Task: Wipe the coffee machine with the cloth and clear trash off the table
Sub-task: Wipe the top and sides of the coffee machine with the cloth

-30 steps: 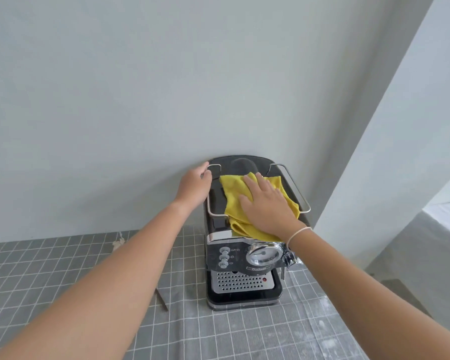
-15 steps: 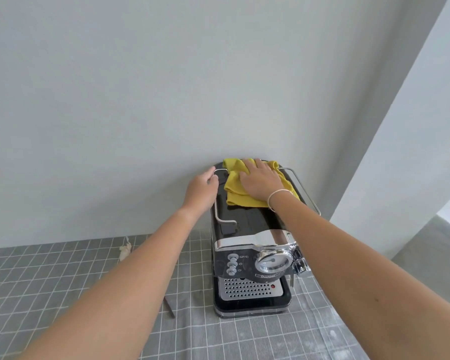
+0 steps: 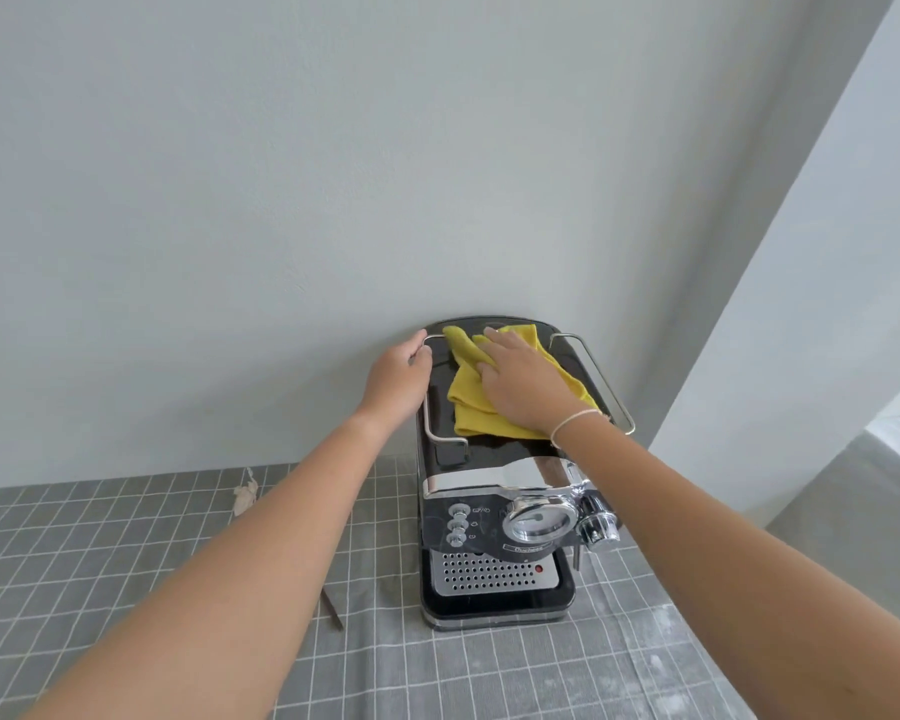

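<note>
Pale grey wall [image 3: 333, 174] fills most of the view, above a table covered by a grey grid-checked cloth [image 3: 100, 563]. At the table's 1 o'clock corner, against the wall, the coffee machine [image 3: 494, 537] is stood, and the yellow cloth [image 3: 468, 397] is spread over the rear of its black top, between the two chrome side rails. The right hand [image 3: 526, 387] is pressed flat on the cloth, fingers extended and slightly spread. The left hand [image 3: 398, 379] is curled around the left rail at the machine's 10 o'clock corner. A crumpled scrap of paper [image 3: 244, 495] is seen at 9 o'clock from the machine, near the wall, and a thin brown stick [image 3: 332, 608] lies at 7 o'clock, partly covered by the left forearm. White dust is smeared on the tablecloth at 4 o'clock. Compared with half a second earlier, the cloth has been drawn slightly forward from the rear edge.
</note>
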Available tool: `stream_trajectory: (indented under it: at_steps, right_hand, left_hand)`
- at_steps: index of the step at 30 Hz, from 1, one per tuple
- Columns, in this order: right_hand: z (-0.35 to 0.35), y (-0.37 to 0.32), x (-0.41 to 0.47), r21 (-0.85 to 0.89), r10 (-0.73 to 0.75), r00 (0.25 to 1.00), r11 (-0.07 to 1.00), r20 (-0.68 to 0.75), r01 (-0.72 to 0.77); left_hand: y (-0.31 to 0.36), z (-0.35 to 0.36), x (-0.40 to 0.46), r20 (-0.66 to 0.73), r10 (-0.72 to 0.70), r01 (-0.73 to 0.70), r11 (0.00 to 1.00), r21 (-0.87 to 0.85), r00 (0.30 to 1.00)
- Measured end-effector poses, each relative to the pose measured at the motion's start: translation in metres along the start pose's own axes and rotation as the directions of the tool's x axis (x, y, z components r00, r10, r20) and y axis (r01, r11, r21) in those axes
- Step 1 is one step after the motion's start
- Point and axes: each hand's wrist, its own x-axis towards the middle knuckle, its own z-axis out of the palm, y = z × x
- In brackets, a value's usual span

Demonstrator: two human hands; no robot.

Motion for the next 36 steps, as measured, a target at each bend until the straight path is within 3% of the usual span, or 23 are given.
stream_trajectory:
  at_steps: [4, 11, 16, 20, 29, 36]
  right_hand:
    - [0.003, 0.008, -0.021, 0.041, 0.046, 0.999, 0.998, 0.014, -0.046]
    - [0.004, 0.011, 0.022, -0.001, 0.222, 0.975, 0.975, -0.003, -0.222]
    - [0.011, -0.001, -0.007, -0.087, 0.142, 0.990, 0.986, 0.017, -0.140]
    - [0.007, 0.005, -0.034, -0.040, 0.120, 0.993, 0.992, 0.020, -0.119]
    - [0.014, 0.001, 0.057, 0.057, 0.238, 0.968, 0.970, -0.075, -0.234]
    - [0.005, 0.000, 0.080, 0.024, 0.153, 0.988, 0.988, -0.019, -0.152]
  left_hand:
    - [0.002, 0.001, -0.001, -0.014, -0.017, 0.017, 1.000, -0.005, 1.000]
    - [0.004, 0.000, -0.003, -0.002, -0.023, 0.023, 0.999, -0.031, 1.000]
    - [0.002, -0.002, -0.004, -0.002, -0.009, 0.009, 1.000, -0.013, 1.000]
    - [0.007, 0.001, -0.003, -0.007, -0.002, 0.002, 1.000, -0.020, 1.000]
    - [-0.001, -0.005, 0.002, -0.025, -0.023, 0.022, 1.000, -0.022, 0.999]
    - [-0.001, 0.001, 0.000, -0.018, 0.000, -0.001, 0.998, -0.055, 1.000]
